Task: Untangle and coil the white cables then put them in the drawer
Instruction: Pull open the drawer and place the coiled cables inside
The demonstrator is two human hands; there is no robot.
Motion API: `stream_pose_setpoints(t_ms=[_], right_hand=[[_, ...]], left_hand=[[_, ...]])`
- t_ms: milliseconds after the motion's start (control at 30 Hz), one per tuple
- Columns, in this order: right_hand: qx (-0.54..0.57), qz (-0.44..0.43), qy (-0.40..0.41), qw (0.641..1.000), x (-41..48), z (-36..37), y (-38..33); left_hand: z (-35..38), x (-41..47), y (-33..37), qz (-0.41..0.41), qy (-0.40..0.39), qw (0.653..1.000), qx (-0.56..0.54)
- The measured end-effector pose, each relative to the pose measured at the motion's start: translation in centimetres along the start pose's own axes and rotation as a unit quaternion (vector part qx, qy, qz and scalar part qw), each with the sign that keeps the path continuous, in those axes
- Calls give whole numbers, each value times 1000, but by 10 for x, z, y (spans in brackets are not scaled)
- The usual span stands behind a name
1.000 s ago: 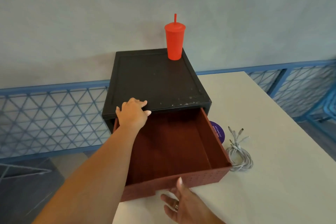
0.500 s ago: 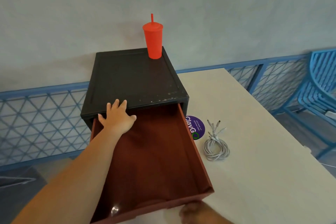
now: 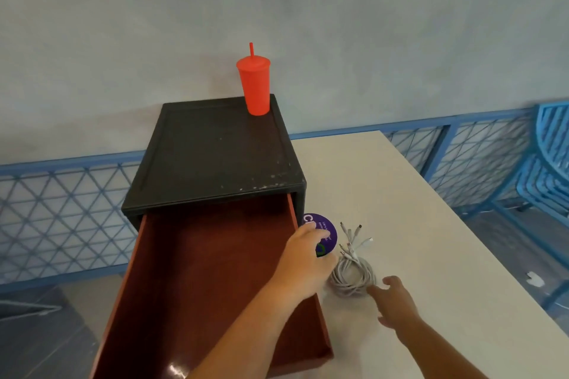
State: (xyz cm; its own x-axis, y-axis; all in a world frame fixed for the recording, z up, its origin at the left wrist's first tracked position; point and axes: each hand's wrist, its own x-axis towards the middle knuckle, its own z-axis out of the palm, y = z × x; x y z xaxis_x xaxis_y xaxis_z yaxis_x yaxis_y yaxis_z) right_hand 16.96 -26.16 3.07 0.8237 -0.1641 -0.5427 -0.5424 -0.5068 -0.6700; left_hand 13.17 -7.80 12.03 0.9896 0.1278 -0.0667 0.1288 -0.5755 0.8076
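Head view: coiled white cables (image 3: pixel 352 277) on table (image 3: pixel 431 224) beside open drawer (image 3: pixel 200 271). Left hand (image 3: pixel 306 264) and right hand (image 3: pixel 392 297) both open, empty, flanking the coil. Pickup step; next: grasp and lift into drawer

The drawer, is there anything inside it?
The drawer shows only its bare brown floor. The left arm covers part of it, and the back sits hidden under the black box.
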Motion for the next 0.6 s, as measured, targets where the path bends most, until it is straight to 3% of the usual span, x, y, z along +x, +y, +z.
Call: stream_pose_setpoints(t_ms=[133, 267, 500, 600], right_hand=[[12, 6, -68, 998, 17, 6, -12], [-64, -37, -33, 997, 33, 14, -17], [85, -48, -72, 993, 46, 2, -27], [158, -58, -133, 977, 36, -5, -40]], left_hand=[[17, -2, 7, -5, -6, 1000, 20], [18, -6, 9, -8, 24, 999, 31], [-9, -16, 1, -74, 69, 992, -72], [-22, -18, -3, -109, 98, 983, -112]])
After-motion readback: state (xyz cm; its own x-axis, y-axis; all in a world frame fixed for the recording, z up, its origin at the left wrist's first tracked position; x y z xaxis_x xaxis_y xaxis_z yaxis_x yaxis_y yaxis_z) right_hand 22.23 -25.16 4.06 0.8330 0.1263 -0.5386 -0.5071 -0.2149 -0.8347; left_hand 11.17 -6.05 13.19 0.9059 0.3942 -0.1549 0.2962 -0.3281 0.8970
